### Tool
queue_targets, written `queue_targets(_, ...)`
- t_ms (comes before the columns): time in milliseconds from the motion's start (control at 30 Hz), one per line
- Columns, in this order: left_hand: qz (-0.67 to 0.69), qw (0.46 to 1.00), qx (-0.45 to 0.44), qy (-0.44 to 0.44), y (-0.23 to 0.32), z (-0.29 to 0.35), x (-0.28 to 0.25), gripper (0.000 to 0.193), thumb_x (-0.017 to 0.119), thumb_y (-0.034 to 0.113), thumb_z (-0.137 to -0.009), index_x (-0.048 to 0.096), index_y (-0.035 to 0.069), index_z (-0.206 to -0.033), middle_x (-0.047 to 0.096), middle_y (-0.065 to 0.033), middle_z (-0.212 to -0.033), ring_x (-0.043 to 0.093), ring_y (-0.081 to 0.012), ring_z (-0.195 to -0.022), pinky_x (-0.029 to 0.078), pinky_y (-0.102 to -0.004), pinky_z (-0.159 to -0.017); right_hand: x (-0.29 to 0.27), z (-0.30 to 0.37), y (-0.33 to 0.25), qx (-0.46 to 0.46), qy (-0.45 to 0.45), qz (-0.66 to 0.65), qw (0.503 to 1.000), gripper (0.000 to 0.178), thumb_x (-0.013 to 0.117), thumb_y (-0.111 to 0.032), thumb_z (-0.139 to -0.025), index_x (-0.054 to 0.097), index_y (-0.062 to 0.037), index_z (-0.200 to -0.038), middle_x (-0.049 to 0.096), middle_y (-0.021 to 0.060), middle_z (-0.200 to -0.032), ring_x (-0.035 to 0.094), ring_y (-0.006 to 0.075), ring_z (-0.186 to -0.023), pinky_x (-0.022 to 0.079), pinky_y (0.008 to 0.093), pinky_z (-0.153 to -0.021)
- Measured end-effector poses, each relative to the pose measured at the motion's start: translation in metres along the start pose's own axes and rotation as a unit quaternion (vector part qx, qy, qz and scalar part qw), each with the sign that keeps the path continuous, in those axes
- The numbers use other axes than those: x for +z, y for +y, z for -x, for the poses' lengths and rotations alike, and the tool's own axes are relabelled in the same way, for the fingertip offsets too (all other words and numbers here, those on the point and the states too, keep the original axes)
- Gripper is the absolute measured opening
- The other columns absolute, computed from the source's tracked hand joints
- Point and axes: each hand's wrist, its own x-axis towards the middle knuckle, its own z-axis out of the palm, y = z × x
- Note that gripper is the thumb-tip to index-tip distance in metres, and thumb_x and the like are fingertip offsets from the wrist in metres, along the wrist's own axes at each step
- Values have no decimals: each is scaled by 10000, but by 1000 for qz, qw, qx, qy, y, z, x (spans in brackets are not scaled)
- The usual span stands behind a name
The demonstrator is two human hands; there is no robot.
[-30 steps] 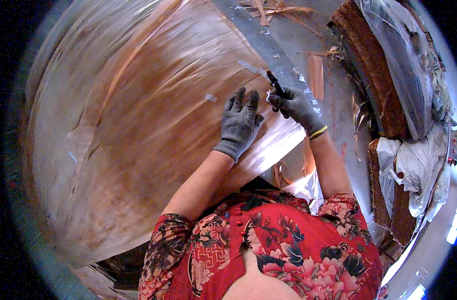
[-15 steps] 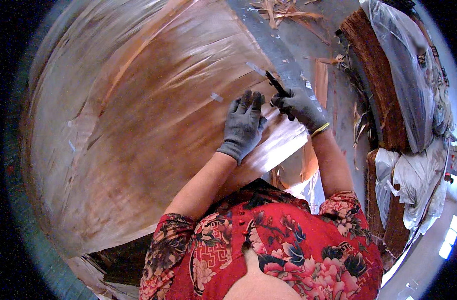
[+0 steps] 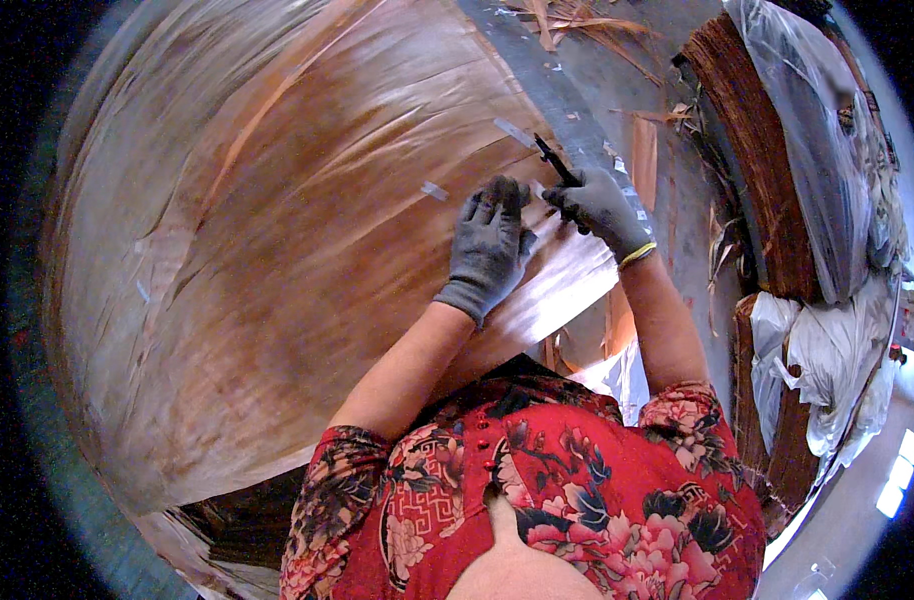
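One gloved left hand [image 3: 485, 240] laid on big brown wood-veneer sheet [image 3: 277, 300], near right edge, fingers held narrow, slightly bent. At that same edge, gloved right hand [image 3: 595, 207] with fingers wrapped round slim black hand tool [image 3: 558, 162], can't tell exact type. Tool tip just beside pale tape strip [image 3: 514, 131]. Past right edge, well apart: plastic-draped brown stack [image 3: 752, 160].
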Motion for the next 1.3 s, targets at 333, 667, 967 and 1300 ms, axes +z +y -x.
queue_targets(333,-121,987,58,-88,12,-4,1,489,545,231,-793,479,102,-1260,428,-70,-1332,351,-358,-1240,277,-493,-1011,2,-11,19,-120,63,198,971,339,543,-328,-756,619,-20,-876,591,241,-686,597,388,-647,455,444,-600)
queue_targets(667,-106,986,11,-125,8,-8,16,467,514,441,-821,529,200,-1220,435,-60,-1301,273,-394,-1290,177,-523,-1062,20,26,20,3,82,-58,995,192,568,-217,-784,513,-102,-927,483,0,-535,436,86,-426,347,246,-385)
queue_targets(967,-28,999,3,-37,9,-7,21,315,507,292,-784,600,176,-1062,489,-92,-1210,330,-383,-1256,219,-532,-1035,52,55,40,61,104,-204,972,176,592,-226,-793,586,-80,-693,472,-36,-532,406,73,-394,305,224,-362)
queue_targets(1300,12,990,-140,-23,-45,115,-104,537,515,140,-818,383,30,-1327,269,-207,-1423,222,-380,-1330,198,-456,-1091,112,82,-25,41,30,-156,986,300,666,-293,-792,602,-12,-874,499,-3,-586,475,81,-459,374,218,-378)
